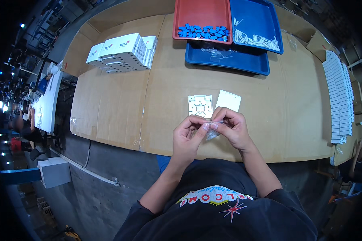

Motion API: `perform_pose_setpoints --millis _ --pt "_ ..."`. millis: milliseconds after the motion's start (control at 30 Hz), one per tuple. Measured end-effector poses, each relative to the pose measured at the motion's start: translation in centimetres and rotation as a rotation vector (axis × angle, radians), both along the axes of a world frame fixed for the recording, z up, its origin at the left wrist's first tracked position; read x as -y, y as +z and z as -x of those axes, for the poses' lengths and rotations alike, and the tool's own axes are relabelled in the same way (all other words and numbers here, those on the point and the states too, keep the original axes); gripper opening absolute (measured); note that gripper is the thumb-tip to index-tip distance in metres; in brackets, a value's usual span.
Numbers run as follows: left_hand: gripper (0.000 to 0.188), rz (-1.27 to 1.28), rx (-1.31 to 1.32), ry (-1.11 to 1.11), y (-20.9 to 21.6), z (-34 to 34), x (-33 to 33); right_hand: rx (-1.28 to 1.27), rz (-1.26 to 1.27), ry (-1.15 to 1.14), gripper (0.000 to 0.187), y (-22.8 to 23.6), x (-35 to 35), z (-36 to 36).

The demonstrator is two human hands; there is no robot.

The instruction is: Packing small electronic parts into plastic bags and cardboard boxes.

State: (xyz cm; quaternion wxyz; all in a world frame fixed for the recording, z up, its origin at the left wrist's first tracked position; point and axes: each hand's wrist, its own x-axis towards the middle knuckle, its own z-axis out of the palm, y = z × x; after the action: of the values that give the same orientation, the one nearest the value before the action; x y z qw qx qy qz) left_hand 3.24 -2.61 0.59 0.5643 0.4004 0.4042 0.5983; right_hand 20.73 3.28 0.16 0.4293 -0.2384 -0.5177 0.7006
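My left hand point(188, 134) and my right hand point(232, 127) meet above the near edge of the cardboard-covered table point(116, 108). Both pinch a small clear plastic bag point(212, 129) between thumbs and fingertips. Just beyond the hands lie a square white plastic base with moulded ribs point(200, 105) and a flat white cover plate point(228, 100), side by side on the cardboard.
A red tray of small blue parts point(203, 20), a blue tray of small white parts point(255, 24) and a second blue tray point(229, 60) stand at the far side. White boxes point(122, 52) are stacked at the far left. A long row of white plates point(340, 96) lines the right edge.
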Motion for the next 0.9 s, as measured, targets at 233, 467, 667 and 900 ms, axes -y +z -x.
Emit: perform_pose_setpoints --millis 233,467,667,900 --pt "0.008 0.037 0.007 -0.005 0.8 0.1 -0.6 0.009 -0.001 -0.059 0.002 -0.2 -0.2 -0.3" --pt "0.005 0.109 0.064 -0.099 -0.2 2.4 -0.9 0.167 -0.092 0.018 0.013 0.5 -0.9 -1.3" --pt "0.013 0.131 0.024 -0.112 -0.6 2.4 -1.1 0.267 -0.229 -0.09 0.015 0.7 -0.6 -0.7" --pt "0.025 0.483 0.493 -0.216 -4.6 2.4 -0.9 0.265 -0.322 -0.093 0.016 0.5 -0.7 -0.1"
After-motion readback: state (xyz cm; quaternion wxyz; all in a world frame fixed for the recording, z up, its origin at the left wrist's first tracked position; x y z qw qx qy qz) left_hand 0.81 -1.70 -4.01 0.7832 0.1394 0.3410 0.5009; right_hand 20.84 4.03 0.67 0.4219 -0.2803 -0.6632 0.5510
